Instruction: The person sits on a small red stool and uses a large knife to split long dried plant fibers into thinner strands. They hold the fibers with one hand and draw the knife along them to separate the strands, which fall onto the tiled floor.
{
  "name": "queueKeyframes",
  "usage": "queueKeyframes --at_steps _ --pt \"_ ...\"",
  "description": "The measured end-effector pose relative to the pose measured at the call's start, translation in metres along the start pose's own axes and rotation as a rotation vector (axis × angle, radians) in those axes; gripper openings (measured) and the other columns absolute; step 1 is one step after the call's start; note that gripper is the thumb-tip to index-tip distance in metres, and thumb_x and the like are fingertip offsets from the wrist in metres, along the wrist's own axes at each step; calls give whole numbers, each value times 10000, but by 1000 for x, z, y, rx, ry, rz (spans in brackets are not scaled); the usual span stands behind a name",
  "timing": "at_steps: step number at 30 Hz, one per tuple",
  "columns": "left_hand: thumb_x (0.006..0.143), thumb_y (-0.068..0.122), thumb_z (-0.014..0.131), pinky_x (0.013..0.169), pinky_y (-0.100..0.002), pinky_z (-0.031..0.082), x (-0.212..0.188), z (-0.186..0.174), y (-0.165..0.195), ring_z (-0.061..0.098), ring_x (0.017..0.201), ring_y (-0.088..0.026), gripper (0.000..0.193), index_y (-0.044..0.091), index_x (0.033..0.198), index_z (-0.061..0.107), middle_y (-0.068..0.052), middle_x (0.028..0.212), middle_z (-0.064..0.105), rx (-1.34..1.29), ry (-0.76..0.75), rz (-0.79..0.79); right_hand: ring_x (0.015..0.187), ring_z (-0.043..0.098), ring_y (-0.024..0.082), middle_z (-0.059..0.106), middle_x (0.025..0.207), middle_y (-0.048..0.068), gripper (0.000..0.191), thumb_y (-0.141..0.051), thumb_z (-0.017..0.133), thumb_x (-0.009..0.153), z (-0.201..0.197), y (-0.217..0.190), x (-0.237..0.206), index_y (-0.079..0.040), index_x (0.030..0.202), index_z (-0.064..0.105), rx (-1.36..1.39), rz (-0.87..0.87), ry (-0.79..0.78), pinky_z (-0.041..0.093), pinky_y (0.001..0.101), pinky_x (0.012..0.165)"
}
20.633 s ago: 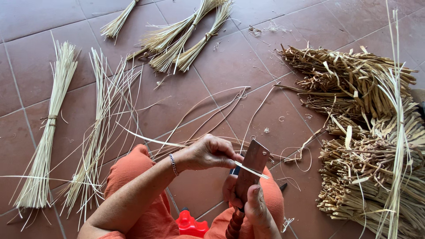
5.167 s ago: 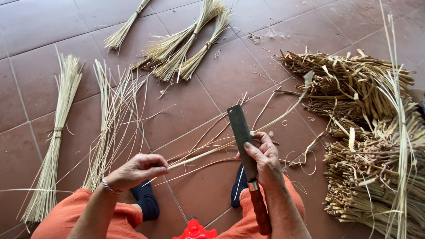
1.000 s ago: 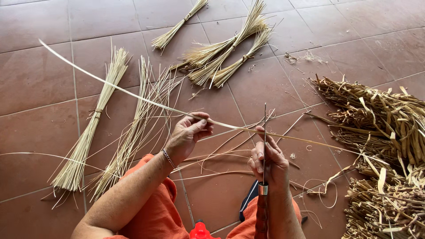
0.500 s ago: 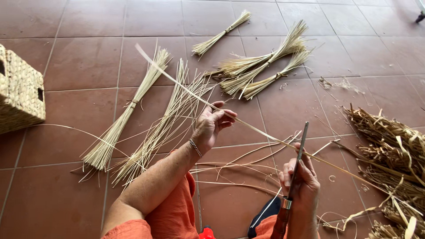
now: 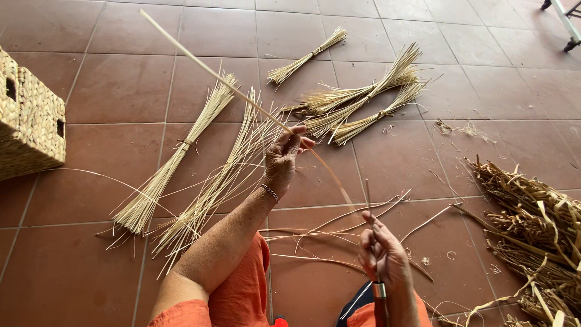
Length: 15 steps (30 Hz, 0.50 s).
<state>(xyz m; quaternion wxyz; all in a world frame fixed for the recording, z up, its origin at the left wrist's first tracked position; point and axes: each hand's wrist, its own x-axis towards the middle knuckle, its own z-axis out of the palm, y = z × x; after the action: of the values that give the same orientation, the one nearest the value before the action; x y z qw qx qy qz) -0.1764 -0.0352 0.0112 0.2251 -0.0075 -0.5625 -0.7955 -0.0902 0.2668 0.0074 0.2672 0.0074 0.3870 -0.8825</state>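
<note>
My left hand (image 5: 284, 156) pinches a long pale reed strip (image 5: 218, 75) that runs up and to the left across the floor. My right hand (image 5: 382, 254) grips a knife (image 5: 369, 206) by its handle, blade edge-on and pointing up, with the strip's lower end meeting it. A loose fan of thin split reeds (image 5: 212, 188) lies just left of my left arm. My orange-clad knees are at the bottom of the view.
A tied reed bundle (image 5: 172, 166) lies at the left. More tied bundles (image 5: 357, 106) lie at the top centre. A woven basket (image 5: 27, 121) stands at the left edge, a heap of brown reed scraps (image 5: 532, 230) at the right. Loose strips curl on the red tile floor.
My left hand has pulled the strip further up and left through the knife. The view has shifted left, showing more of the basket.
</note>
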Motion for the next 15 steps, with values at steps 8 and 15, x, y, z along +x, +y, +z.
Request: queueKeyframes --at_steps 8,15 --pt "1046 63 623 848 -241 507 -3 9 -7 587 925 -87 203 92 1199 754 3 1010 667 157 -133 27 491 457 92 549 845 90 648 -356 638 1006 40 -2 -28 -67 1524 380 138 -224 -209 372 231 390" --pt "952 41 664 793 -229 537 -24 33 -9 630 877 -78 177 88 1083 773 2 927 711 442 -418 -51 589 419 82 495 821 57 739 -342 653 1043 50 -33 -59 -91 1632 286 -227 -512 -45 375 238 538"
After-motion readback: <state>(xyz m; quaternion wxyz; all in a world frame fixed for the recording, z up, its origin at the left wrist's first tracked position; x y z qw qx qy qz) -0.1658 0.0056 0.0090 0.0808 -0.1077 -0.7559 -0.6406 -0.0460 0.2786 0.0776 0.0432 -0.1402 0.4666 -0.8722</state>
